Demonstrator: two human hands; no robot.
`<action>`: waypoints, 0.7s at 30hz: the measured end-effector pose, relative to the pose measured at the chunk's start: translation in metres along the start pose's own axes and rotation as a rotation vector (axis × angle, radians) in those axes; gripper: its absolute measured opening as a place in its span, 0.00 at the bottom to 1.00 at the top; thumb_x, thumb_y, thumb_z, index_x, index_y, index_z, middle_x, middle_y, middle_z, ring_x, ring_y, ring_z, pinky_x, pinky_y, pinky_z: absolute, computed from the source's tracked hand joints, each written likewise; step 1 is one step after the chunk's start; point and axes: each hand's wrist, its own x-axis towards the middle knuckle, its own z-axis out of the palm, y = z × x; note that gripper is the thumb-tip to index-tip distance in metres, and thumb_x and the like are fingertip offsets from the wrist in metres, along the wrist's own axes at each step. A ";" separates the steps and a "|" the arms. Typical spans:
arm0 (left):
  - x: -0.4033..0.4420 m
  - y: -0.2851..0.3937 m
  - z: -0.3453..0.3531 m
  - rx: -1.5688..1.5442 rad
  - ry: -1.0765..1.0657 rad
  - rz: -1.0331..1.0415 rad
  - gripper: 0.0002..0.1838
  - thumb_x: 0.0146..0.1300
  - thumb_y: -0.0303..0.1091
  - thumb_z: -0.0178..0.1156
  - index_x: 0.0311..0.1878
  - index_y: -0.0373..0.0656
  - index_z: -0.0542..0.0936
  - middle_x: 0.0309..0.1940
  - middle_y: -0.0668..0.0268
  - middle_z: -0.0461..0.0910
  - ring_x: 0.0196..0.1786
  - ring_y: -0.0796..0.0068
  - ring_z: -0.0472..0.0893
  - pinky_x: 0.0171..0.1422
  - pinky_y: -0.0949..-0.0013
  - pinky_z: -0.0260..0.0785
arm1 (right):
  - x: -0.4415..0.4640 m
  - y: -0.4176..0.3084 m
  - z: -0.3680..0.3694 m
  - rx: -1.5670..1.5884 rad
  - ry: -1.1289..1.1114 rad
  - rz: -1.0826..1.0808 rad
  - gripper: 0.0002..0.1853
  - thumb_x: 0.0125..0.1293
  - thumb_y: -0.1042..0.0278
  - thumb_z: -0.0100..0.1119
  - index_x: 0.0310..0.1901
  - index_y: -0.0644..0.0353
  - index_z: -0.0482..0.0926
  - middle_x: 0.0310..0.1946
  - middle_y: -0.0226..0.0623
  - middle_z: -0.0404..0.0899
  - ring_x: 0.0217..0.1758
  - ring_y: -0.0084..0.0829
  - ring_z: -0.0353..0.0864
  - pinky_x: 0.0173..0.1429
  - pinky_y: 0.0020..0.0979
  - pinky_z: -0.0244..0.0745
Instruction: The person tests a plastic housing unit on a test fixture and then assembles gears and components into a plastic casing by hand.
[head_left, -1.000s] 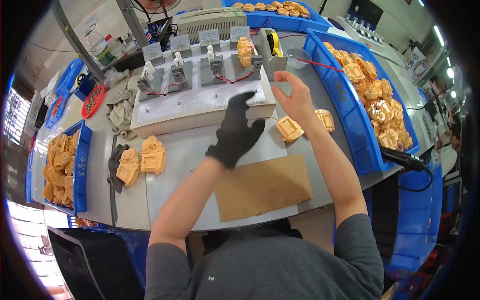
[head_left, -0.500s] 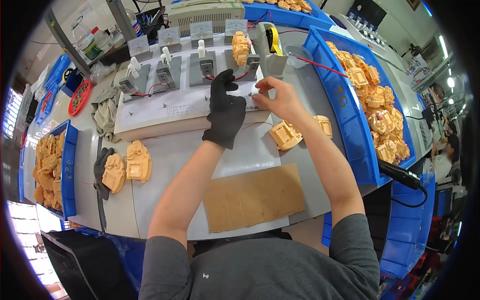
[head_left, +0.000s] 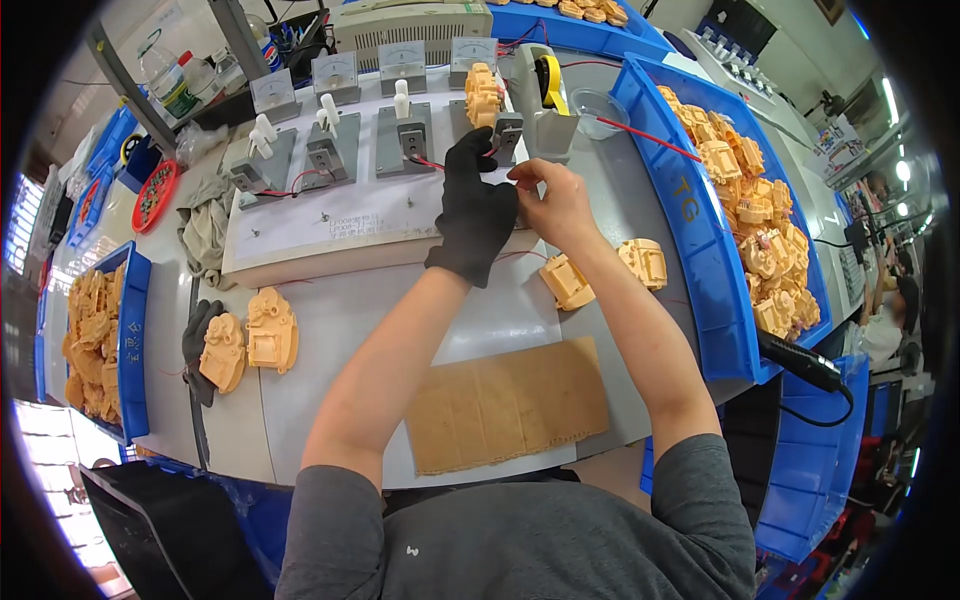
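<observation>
My left hand, in a black glove, reaches up to the base of the rightmost test fixture. Its fingers are partly stretched and apart, the uppermost tip at the fixture's dark block; no held thing shows. A tan plastic housing stands upright on this fixture. Close beside the glove is my bare right hand, thumb and forefinger pinched together. Whatever lies between those fingertips is too small to make out. Two more tan housings, one left and one right, lie below my right wrist.
Several fixtures with white clamps and meters line the white board. Blue bins of housings stand right and left. Cardboard lies in front of me. A tape dispenser stands behind my right hand.
My gloved left hand has moved right, its fingers now at the rightmost fixture's base. My right hand has drawn its fingertips together close to the glove. The housing stays on the fixture.
</observation>
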 end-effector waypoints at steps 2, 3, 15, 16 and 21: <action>0.002 0.000 0.002 0.015 -0.006 -0.030 0.34 0.43 0.14 0.53 0.60 0.41 0.68 0.49 0.62 0.73 0.48 0.70 0.75 0.51 0.71 0.70 | 0.002 0.004 -0.002 0.054 -0.025 -0.025 0.09 0.54 0.69 0.63 0.37 0.58 0.82 0.31 0.37 0.83 0.38 0.35 0.80 0.47 0.34 0.74; 0.003 -0.001 0.003 0.014 -0.023 -0.008 0.34 0.43 0.15 0.53 0.60 0.41 0.68 0.49 0.62 0.73 0.48 0.70 0.75 0.52 0.71 0.69 | 0.005 0.006 -0.004 0.111 0.021 -0.016 0.09 0.54 0.70 0.63 0.38 0.59 0.82 0.30 0.37 0.83 0.37 0.33 0.81 0.46 0.32 0.74; 0.013 -0.002 -0.009 -0.345 -0.207 -0.204 0.31 0.43 0.14 0.48 0.56 0.40 0.71 0.41 0.63 0.75 0.41 0.77 0.76 0.37 0.76 0.71 | 0.091 -0.036 -0.019 -0.027 -0.091 0.099 0.34 0.51 0.53 0.68 0.60 0.55 0.71 0.42 0.43 0.81 0.45 0.32 0.81 0.50 0.31 0.75; 0.014 -0.001 -0.010 -0.370 -0.219 -0.237 0.25 0.49 0.17 0.49 0.55 0.40 0.72 0.39 0.66 0.75 0.39 0.80 0.76 0.35 0.77 0.70 | 0.099 -0.036 -0.013 -0.068 -0.100 0.111 0.35 0.48 0.52 0.68 0.59 0.55 0.71 0.43 0.44 0.80 0.46 0.36 0.80 0.51 0.34 0.75; 0.017 0.000 -0.011 -0.326 -0.299 -0.303 0.30 0.44 0.15 0.46 0.55 0.40 0.72 0.40 0.64 0.74 0.39 0.77 0.72 0.38 0.76 0.70 | 0.118 -0.045 0.004 -0.315 -0.081 0.176 0.35 0.43 0.51 0.66 0.55 0.54 0.72 0.44 0.47 0.80 0.49 0.45 0.80 0.53 0.40 0.76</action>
